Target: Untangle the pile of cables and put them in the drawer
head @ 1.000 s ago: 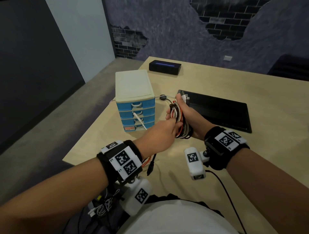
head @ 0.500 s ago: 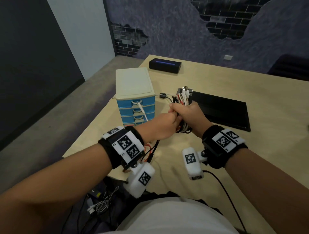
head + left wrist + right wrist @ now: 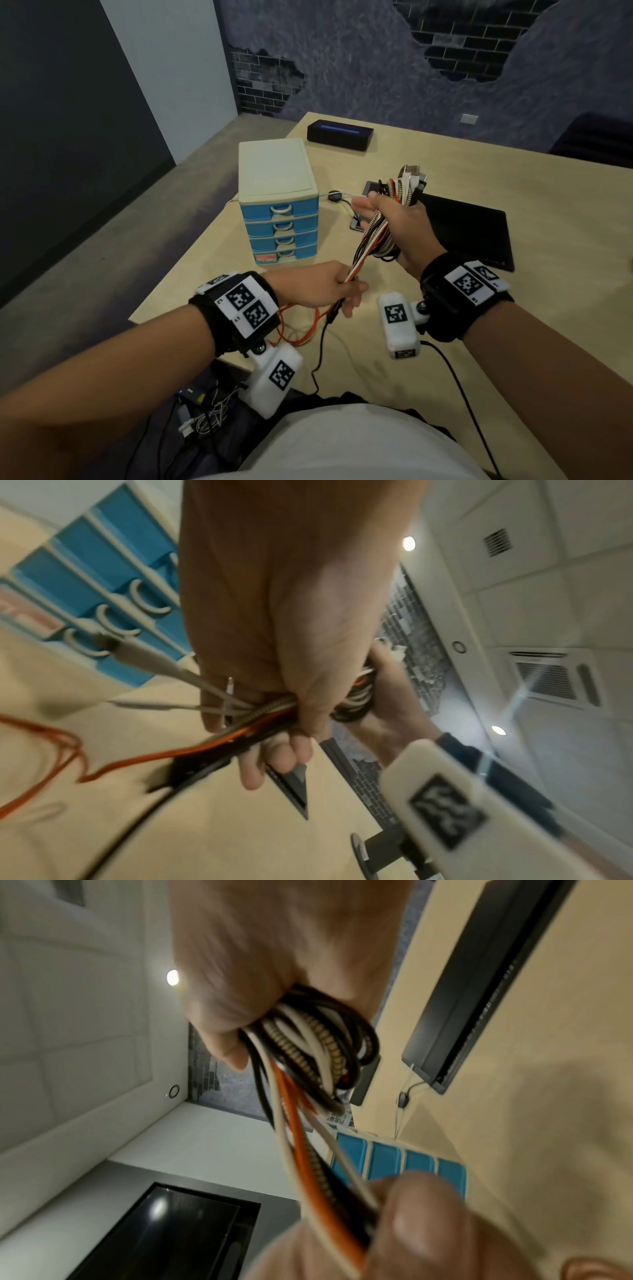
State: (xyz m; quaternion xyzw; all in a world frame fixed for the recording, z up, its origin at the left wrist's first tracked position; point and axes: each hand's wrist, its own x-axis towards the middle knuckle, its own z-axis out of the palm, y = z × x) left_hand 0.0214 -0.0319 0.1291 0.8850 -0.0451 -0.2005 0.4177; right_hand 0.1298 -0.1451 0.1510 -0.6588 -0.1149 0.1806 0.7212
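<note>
A bundle of cables (image 3: pixel 375 236), black, white, orange and braided, runs between both hands above the table. My right hand (image 3: pixel 397 222) grips the coiled upper part (image 3: pixel 315 1045), with the plug ends (image 3: pixel 412 176) sticking up out of the fist. My left hand (image 3: pixel 334 289) holds the lower strands (image 3: pixel 270 712) nearer my body. Orange and black tails (image 3: pixel 308 329) hang from it onto the table. The drawer unit (image 3: pixel 279 205), cream with blue drawers, stands to the left, all drawers closed.
A black flat tablet (image 3: pixel 472 229) lies on the wooden table (image 3: pixel 513 342) behind my right hand, a phone (image 3: pixel 368 192) beside it. A black box (image 3: pixel 339 134) sits at the far edge. More cables (image 3: pixel 202 411) lie on the floor below the table's near edge.
My left hand has pulled back toward my body along the strands, stretching them out, while my right hand lifted the coil with the plugs upward.
</note>
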